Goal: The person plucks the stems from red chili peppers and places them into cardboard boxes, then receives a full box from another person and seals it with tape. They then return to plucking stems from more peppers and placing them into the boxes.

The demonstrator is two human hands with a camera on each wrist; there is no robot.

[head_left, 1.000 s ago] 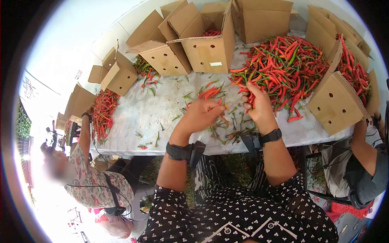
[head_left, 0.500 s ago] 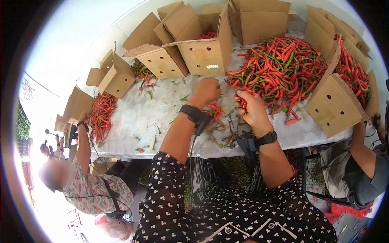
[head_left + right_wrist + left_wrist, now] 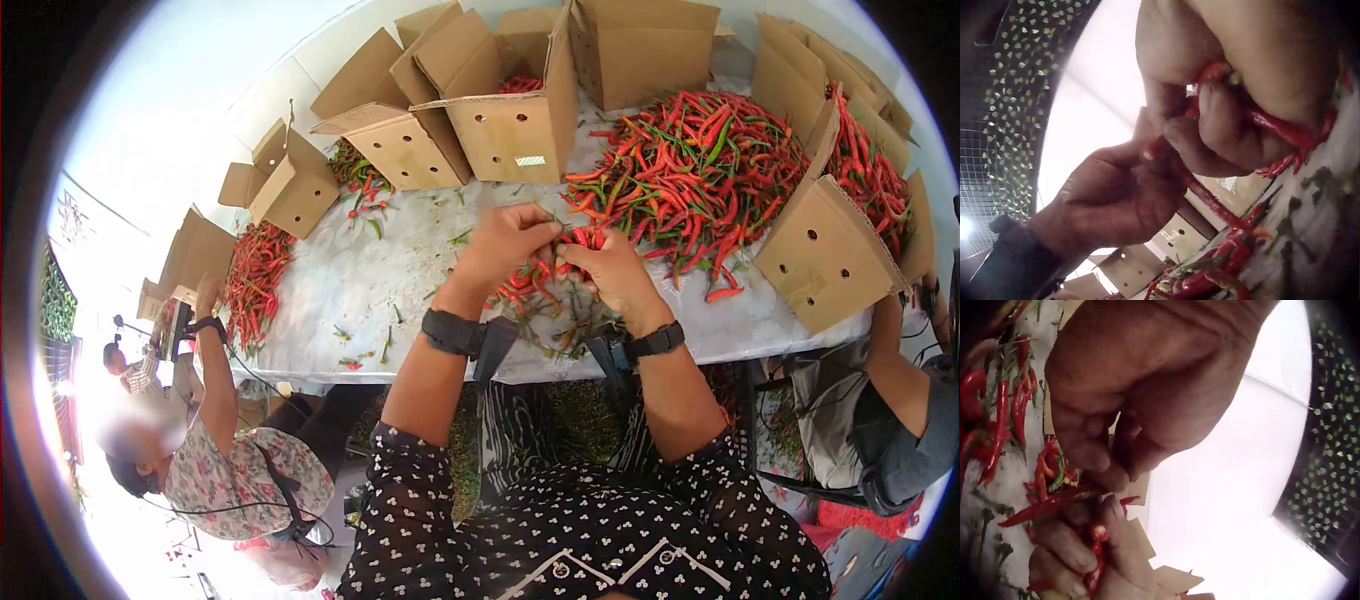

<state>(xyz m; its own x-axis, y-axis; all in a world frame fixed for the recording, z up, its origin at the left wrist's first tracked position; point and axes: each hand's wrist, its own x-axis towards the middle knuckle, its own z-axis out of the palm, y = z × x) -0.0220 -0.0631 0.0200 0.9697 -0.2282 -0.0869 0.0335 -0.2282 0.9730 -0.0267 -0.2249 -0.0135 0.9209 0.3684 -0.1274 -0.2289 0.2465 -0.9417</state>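
My left hand and right hand meet over the table. In the left wrist view, the left fingers pinch one end of a slim red chili, whose pointed tip sticks out over the right hand's fingers. My right hand grips several red chilies, curled into its palm with ends poking out. Below the hands lie a small group of red chilies and a scatter of green stems. Just beyond the right hand rises a big heap of red and green chilies.
Open cardboard boxes line the back, one holding red chilies. Another box full of chilies stands at the right. Farther left is another chili pile. A person in a floral shirt works at the left; another person's arm shows at the right.
The left hand went away from me, then came back to meet the right hand at the chilies. The right hand moved left from the heap's edge, still holding chilies.
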